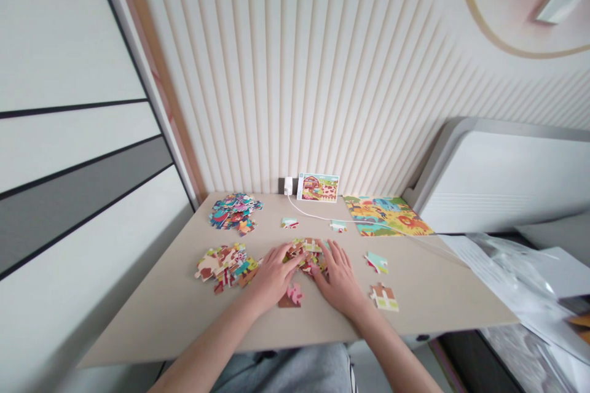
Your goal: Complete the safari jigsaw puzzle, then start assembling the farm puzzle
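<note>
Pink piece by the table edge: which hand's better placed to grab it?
Left, probably. The left hand sits right beside the pink piece, while the right hand rests farther off, against the pile of pieces.

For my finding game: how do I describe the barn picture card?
Look along the back of the beige table, by the ribbed white wall. Beside a white plug stands a small card, the one showing a whole red barn and cow.

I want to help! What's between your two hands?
In the head view, a small heap of jigsaw pieces lies between the left hand and the right hand.
</note>
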The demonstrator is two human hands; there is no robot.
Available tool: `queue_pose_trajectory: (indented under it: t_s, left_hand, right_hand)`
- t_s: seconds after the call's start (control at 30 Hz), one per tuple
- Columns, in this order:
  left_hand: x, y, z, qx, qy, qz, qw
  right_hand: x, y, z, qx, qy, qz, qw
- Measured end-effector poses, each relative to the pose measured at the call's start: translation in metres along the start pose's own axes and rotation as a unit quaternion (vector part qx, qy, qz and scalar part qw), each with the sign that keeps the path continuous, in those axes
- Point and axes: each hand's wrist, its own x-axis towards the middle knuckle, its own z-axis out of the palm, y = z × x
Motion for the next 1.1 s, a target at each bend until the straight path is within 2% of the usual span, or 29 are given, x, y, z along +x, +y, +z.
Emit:
queue_pose_trajectory:
  t_s: [0.17,0.33,0.57,0.73,0.83,0.93,1.03,1.1]
  left_hand:
    - [-0.001,0.001,-0.004,-0.017,-0.006,0.011,1.000]
    - [-0.001,0.005,-0.008,-0.025,0.002,0.034,0.999]
    - [0.000,0.006,-0.009,-0.016,-0.007,0.052,0.998]
    - [-0.001,0.005,-0.005,-0.007,-0.007,0.049,0.999]
    - [-0.001,0.005,-0.005,-0.001,-0.005,0.047,0.999]
    - [-0.002,0.005,-0.008,0.008,-0.013,0.048,0.999]
    - [-0.001,0.006,-0.010,0.012,-0.024,0.050,0.998]
    - [-0.001,0.006,-0.010,0.013,-0.022,0.054,0.998]
  right_hand:
    - [0.001,0.009,0.003,-0.007,-0.008,0.080,0.997]
    - [0.001,0.009,0.002,-0.046,-0.049,0.040,0.997]
    - [0.003,0.005,-0.008,-0.045,-0.079,0.040,0.995]
    - [0.000,0.001,-0.007,-0.029,-0.073,0.039,0.996]
    - [0.000,0.005,-0.006,-0.016,-0.043,0.042,0.998]
    - [0.009,0.032,-0.018,-0.028,0.004,0.060,0.998]
    - [0.024,0.084,-0.042,-0.072,0.016,0.115,0.991]
    - [0.032,0.121,-0.058,-0.090,0.000,0.159,0.983]
